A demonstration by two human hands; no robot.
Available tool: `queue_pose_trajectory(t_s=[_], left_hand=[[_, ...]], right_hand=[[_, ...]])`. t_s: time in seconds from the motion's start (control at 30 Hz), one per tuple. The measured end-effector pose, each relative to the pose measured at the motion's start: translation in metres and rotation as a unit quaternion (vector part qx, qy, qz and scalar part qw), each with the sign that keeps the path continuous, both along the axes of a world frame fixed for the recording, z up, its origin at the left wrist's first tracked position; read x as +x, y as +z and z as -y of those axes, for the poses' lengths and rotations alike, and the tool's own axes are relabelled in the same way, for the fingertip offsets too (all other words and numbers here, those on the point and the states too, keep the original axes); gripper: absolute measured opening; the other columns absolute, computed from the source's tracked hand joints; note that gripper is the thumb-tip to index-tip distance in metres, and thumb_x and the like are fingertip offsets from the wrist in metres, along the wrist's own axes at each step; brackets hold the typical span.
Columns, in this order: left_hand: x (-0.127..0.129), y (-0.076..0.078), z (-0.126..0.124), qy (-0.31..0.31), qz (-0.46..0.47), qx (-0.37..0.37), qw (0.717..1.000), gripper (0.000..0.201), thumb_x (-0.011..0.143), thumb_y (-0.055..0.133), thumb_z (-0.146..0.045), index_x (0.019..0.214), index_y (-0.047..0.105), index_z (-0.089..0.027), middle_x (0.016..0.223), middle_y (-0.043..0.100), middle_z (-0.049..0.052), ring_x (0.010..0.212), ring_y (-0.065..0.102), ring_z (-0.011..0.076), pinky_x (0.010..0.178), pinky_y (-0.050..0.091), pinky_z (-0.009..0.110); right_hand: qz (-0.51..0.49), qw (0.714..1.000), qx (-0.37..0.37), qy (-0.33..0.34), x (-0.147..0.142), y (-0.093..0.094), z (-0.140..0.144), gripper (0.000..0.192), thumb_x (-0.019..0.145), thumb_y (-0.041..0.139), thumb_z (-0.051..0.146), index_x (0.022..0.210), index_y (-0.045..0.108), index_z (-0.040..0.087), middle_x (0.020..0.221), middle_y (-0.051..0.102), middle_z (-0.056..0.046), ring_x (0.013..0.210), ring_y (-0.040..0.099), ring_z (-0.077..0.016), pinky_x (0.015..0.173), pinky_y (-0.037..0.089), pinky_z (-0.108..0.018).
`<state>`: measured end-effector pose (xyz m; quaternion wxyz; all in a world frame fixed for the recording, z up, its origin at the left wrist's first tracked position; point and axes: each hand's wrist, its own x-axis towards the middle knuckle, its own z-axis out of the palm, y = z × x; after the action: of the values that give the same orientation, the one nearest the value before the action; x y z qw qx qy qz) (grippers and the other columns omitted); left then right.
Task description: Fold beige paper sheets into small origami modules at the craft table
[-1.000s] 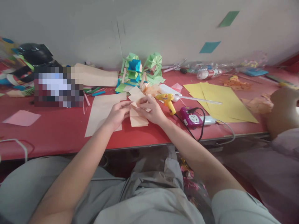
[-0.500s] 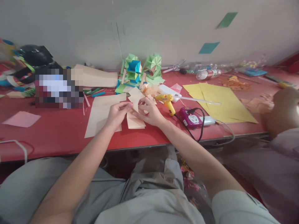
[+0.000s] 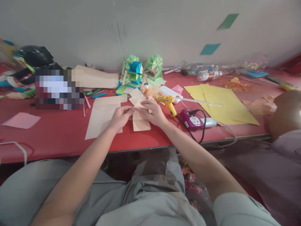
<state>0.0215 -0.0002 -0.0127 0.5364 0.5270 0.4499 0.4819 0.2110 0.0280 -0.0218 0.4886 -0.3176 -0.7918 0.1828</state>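
Between both hands is a cream sheet of paper [image 3: 141,123] with a crease across it, its lower part hanging toward the table edge. My left hand [image 3: 122,116] pinches its left side with thumb and fingers. On the other side my right hand [image 3: 154,112] grips it, fingertips meeting near the left thumb. Larger cream paper [image 3: 101,113] lies flat beside my left hand. Another small cream piece [image 3: 136,94] is just beyond the fingers. A yellow hot glue gun [image 3: 167,102] with a clear glue stick rests to the right of my right hand.
Green and blue folded-paper models [image 3: 136,72] stand at the back. A purple power socket [image 3: 193,119] with cables sits near the front edge, beside yellow sheets [image 3: 225,102]. Plastic bottles [image 3: 209,74] lie by the wall. A person's arm [image 3: 285,113] is at the far right.
The cream paper has shifted slightly right and turned, showing its crease more plainly. My left hand has moved right, and my right hand has closed onto the paper.
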Motion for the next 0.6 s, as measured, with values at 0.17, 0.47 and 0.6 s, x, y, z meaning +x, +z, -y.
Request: queue_pose_trajectory(t_s=[0.17,0.47,0.6], left_hand=[[-0.004,-0.010,-0.006,0.028,-0.046,0.057,0.997,0.041,0.079,0.075,-0.056,0.092,0.077,-0.017,0.082,0.074,0.007,0.077,0.069,0.0228,0.077,0.057,0.036],[-0.003,-0.003,-0.004,0.046,-0.055,0.081,0.994,0.042,0.081,0.071,-0.058,0.085,0.075,-0.016,0.082,0.074,0.006,0.078,0.066,0.0218,0.073,0.053,0.031],[-0.003,0.002,-0.001,0.080,-0.101,0.119,0.985,0.040,0.080,0.073,-0.056,0.082,0.076,-0.017,0.081,0.075,0.006,0.078,0.065,0.0207,0.070,0.051,0.029]], right_hand=[[-0.002,1.000,0.020,0.017,-0.002,0.001,-0.001,0.037,0.094,0.060,0.050,0.076,0.070,0.020,0.092,0.065,-0.007,0.087,0.060,-0.0194,0.084,0.049,-0.036],[0.012,0.998,0.062,0.025,-0.004,0.001,-0.001,0.043,0.095,0.060,0.048,0.063,0.057,0.019,0.086,0.059,-0.006,0.078,0.054,-0.0163,0.077,0.046,-0.035],[0.039,0.996,0.077,0.009,-0.003,0.001,-0.001,0.053,0.095,0.061,0.048,0.054,0.046,0.018,0.089,0.060,-0.006,0.076,0.050,-0.0158,0.078,0.044,-0.036]])
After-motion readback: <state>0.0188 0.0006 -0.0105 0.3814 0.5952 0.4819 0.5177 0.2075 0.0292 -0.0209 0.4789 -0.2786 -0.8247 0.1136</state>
